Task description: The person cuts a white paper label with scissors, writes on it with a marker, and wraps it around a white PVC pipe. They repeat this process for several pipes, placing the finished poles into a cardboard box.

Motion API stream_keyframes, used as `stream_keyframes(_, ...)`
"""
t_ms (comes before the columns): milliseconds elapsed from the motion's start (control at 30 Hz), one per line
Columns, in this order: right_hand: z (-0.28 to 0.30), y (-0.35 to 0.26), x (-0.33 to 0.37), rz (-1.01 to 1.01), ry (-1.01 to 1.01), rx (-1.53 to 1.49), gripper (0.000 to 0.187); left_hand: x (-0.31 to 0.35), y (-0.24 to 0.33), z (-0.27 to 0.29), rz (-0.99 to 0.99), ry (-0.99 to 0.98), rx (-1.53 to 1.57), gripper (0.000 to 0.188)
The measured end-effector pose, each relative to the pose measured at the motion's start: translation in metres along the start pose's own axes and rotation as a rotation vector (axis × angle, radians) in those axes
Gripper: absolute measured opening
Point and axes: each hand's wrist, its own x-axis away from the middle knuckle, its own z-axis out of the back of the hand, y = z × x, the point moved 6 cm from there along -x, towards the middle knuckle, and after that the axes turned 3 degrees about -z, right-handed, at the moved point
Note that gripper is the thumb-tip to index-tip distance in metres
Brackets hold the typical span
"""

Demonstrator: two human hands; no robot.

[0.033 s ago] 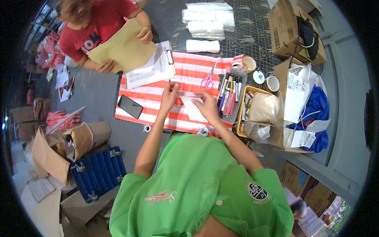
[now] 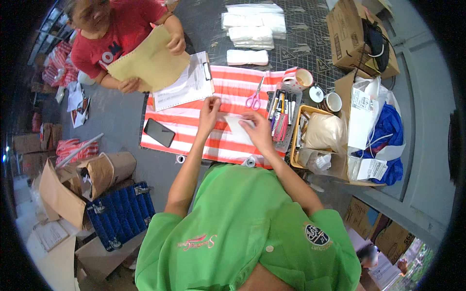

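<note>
My right hand (image 2: pixel 258 127) pinches a small white slip of paper (image 2: pixel 238 127) between thumb and fingers, over a red-and-white striped cloth (image 2: pixel 187 141). Left of it, my left hand (image 2: pixel 209 116) is closed with its fingertips together near the clipboard's lower right corner. Whatever those fingertips hold, if anything, is too small to make out. The clipboard (image 2: pixel 210 72) carries white printed sheets (image 2: pixel 177 92). Beyond my right hand lie pink-handled scissors (image 2: pixel 254 101). A dark phone (image 2: pixel 159 132) rests on the cloth to the left of my left forearm.
A person in red (image 2: pixel 104 51) holds a tan folder (image 2: pixel 148 63) across the table. On the right stand a pen tray (image 2: pixel 292 127), a yellow basket (image 2: pixel 297 154), cups (image 2: pixel 333 102) and an open carton (image 2: pixel 343 89). White plastic packs (image 2: pixel 250 36) lie at the back.
My right hand has turned slightly, still with the white slip. The fingers of my left hand have shifted a little. The person opposite has raised their head slightly.
</note>
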Motion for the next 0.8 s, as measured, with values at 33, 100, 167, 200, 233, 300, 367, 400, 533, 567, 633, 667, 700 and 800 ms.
stream_keyframes(33,0.021,-0.016,-0.004,0.075,0.085,-0.060,0.026,-0.021,0.021,-0.017,-0.095,-0.058,-0.068,0.032)
stream_keyframes(100,0.059,-0.060,0.004,0.015,0.161,-0.122,0.043,-0.035,0.034,-0.058,-0.271,-0.202,-0.304,0.034)
stream_keyframes(167,0.086,-0.090,0.008,0.075,0.225,-0.253,0.060,-0.047,0.030,-0.110,-0.325,-0.440,-0.825,0.037)
stream_keyframes(200,0.097,-0.101,0.009,0.138,0.249,-0.305,0.068,-0.049,0.032,-0.124,-0.302,-0.463,-0.885,0.033)
stream_keyframes(233,0.105,-0.113,0.013,0.123,0.269,-0.317,0.070,-0.049,0.031,-0.136,-0.279,-0.489,-0.952,0.028)
stream_keyframes(300,0.122,-0.131,0.016,0.236,0.321,-0.224,0.067,-0.055,0.031,-0.156,-0.293,-0.537,-1.054,0.024)
stream_keyframes(367,0.131,-0.149,0.022,0.283,0.337,-0.072,0.047,-0.061,0.031,-0.160,-0.574,-0.319,-1.101,0.040)
stream_keyframes(400,0.134,-0.151,0.025,0.139,0.325,0.035,0.041,-0.061,0.029,-0.158,-0.710,-0.200,-1.116,0.048)
stream_keyframes(533,0.137,-0.160,0.033,0.076,0.360,-0.063,0.022,-0.069,0.005,-0.169,-0.492,-0.399,-1.068,0.049)
stream_keyframes(567,0.138,-0.164,0.033,0.129,0.361,-0.039,0.023,-0.068,0.004,-0.168,-0.481,-0.411,-1.063,0.043)
stream_keyframes(633,0.139,-0.167,0.031,0.273,0.368,0.012,0.025,-0.062,0.000,-0.160,-0.453,-0.431,-1.053,0.031)
stream_keyframes(667,0.141,-0.164,0.031,0.258,0.361,0.031,0.025,-0.059,0.004,-0.156,-0.409,-0.451,-1.068,0.036)
stream_keyframes(700,0.144,-0.161,0.031,0.242,0.351,0.049,0.025,-0.057,0.008,-0.149,-0.364,-0.469,-1.084,0.042)
stream_keyframes(800,0.147,-0.174,0.029,0.222,0.258,0.146,0.025,-0.056,0.005,-0.098,-0.008,-0.558,-0.653,0.055)
